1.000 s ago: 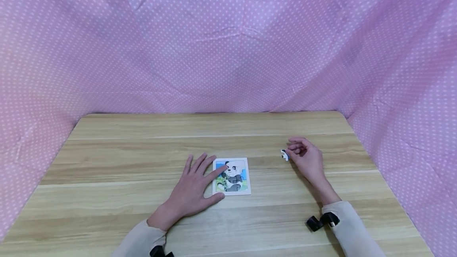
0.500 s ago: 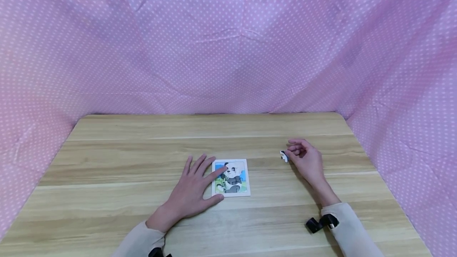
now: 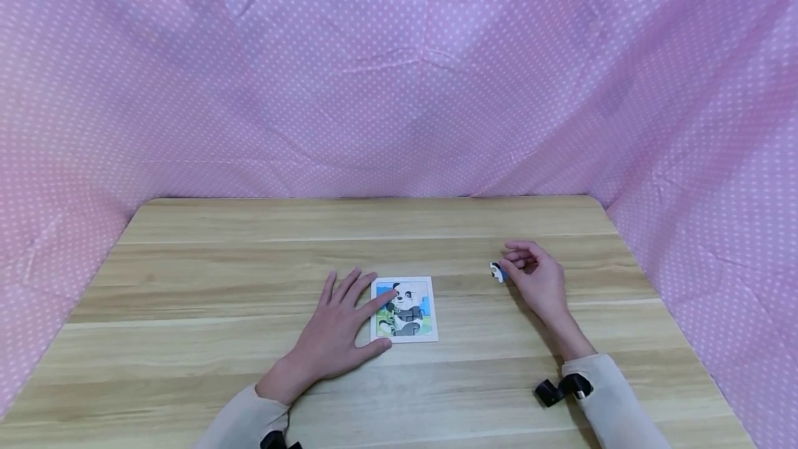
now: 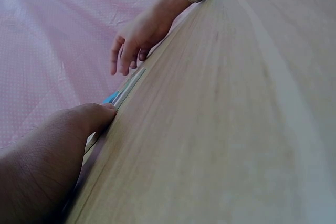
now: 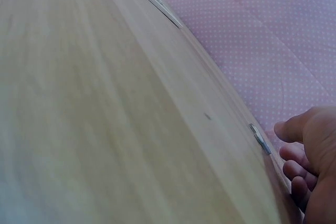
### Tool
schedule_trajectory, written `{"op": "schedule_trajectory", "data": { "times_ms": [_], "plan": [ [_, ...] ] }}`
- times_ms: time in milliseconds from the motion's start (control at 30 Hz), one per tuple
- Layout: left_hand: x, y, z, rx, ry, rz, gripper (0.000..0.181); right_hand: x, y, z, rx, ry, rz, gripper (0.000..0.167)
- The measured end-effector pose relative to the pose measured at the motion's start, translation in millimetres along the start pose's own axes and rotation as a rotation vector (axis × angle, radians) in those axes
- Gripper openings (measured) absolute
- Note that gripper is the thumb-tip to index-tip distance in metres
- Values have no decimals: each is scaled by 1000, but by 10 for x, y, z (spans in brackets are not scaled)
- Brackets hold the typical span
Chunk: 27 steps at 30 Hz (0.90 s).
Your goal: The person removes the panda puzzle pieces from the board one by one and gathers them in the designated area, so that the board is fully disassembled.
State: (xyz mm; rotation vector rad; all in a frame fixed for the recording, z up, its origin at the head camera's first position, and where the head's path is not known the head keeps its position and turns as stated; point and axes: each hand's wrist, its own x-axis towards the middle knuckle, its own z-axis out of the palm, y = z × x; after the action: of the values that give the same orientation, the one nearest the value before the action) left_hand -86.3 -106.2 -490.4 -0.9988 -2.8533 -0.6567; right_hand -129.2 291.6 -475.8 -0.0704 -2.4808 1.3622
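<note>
In the head view, a square panda puzzle [image 3: 408, 329] in a white frame lies on the table. My left hand [image 3: 330, 338] rests at its left side with fingers spread, index finger over the picture and thumb by the lower edge. Further right, my right hand [image 3: 541, 286] is beside a small white, black and blue puzzle piece [image 3: 498, 272], fingers loosely bent. In the right wrist view the piece [image 5: 259, 139] lies on the table, just apart from the thumb of my right hand [image 5: 317, 156]. The left wrist view shows my left thumb against the puzzle's edge [image 4: 128, 90].
The wooden table [image 3: 249, 227] has its far edge against a pink dotted cloth [image 3: 399, 89], which also hangs at both sides. A black wrist camera [image 3: 548, 392] is strapped to the right sleeve, and another is partly visible on the left sleeve.
Slightly more of the small piece's blue part shows beside my right fingers. Both hands and the puzzle have hardly moved.
</note>
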Motion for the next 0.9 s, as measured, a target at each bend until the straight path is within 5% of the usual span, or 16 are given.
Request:
{"op": "schedule_trajectory", "data": {
  "times_ms": [633,900],
  "plan": [
    [-7,8,-2,10,16,15,78,-83,-157,29,-19,38,-91,32],
    [-6,1,-3,-1,35,47,72,-130,-267,64,-10,-4,-69,30]
  ]
}}
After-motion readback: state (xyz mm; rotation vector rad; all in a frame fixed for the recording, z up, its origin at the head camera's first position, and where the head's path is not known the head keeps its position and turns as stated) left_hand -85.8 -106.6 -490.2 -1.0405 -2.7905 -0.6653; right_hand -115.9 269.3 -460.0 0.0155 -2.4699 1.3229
